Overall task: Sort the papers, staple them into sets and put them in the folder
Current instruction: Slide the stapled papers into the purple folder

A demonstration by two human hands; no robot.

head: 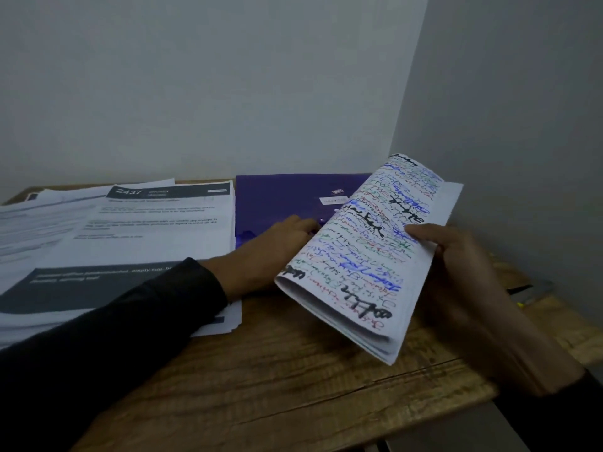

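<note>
A purple folder [284,197] lies flat at the back of the wooden table, against the wall. My left hand [270,249] reaches across onto its near edge, fingers stretched forward and partly hidden behind the papers. My right hand [456,275] grips a bent set of white sheets covered in coloured handwriting [365,252], held tilted above the table in front of the folder. A spread pile of printed papers [107,243] with dark header bands lies to the left, under my left forearm.
The wooden table [293,370] sits in a corner, with walls behind and to the right. A dark object with a yellow bit [525,293] lies at the table's right edge, mostly hidden behind my right hand.
</note>
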